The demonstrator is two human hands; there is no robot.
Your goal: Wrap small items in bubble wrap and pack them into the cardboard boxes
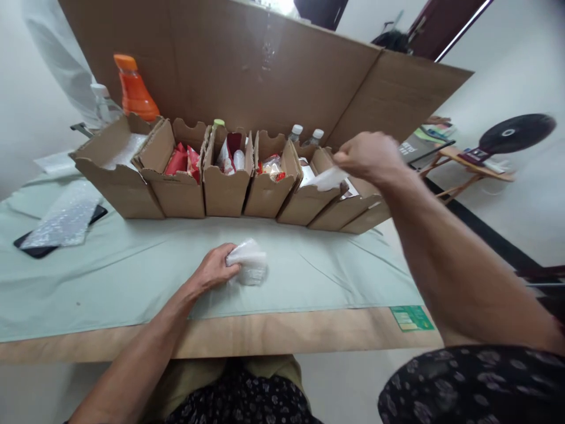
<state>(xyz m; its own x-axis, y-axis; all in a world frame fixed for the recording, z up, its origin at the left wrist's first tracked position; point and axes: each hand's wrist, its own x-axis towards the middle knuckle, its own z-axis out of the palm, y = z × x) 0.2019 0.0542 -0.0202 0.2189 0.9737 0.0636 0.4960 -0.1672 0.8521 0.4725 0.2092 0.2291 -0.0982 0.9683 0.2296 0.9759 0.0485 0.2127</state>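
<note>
My left hand (215, 270) rests on the pale green cloth (132, 277) and is closed on a clear plastic packet (248, 263). My right hand (368, 158) is raised over the right end of a row of open cardboard boxes (225, 182), fingers pinched on a white packet (327, 178) that hangs just above one of the right boxes (304, 203). The boxes hold red snack packets (182, 160), small pouches (271, 166) and white items.
A tall cardboard sheet (247, 70) stands behind the boxes. An orange bottle (135, 89) and clear bottles (103, 103) sit at the back left. A black phone under bubble wrap (62, 221) lies left. A fan (514, 132) and small table stand right.
</note>
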